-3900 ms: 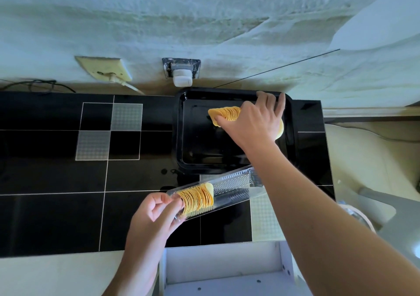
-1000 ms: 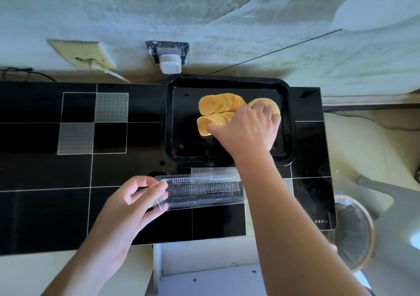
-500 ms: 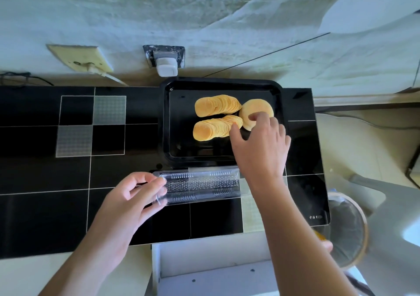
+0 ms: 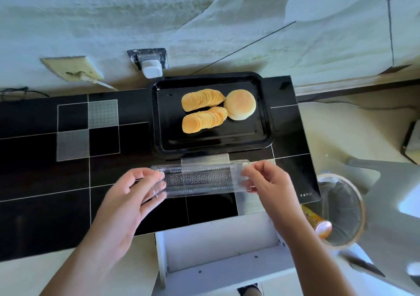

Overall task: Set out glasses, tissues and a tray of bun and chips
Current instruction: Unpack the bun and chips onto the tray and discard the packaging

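Observation:
A black tray (image 4: 263, 134) sits on the black table against the wall. Inside it lie two fanned rows of yellow chips (image 4: 203, 110) with a round pale bun (image 4: 240, 104) touching their right ends. In front of the tray lies an empty clear plastic chip holder (image 4: 197, 181). My left hand (image 4: 134, 195) grips its left end and my right hand (image 4: 267, 183) pinches its right end. No glasses or tissues show in this view.
The black patterned table (image 4: 45, 182) stretches left. A wall socket with a white plug (image 4: 151, 68) is behind the tray. A bin (image 4: 341, 209) holding a chip can stands on the floor at the right. A white drawer-like box (image 4: 218, 250) sits below the table's front edge.
My right hand left the bun in the tray and came back to the right end of the empty holder. The chips went from the holder into the tray in two rows.

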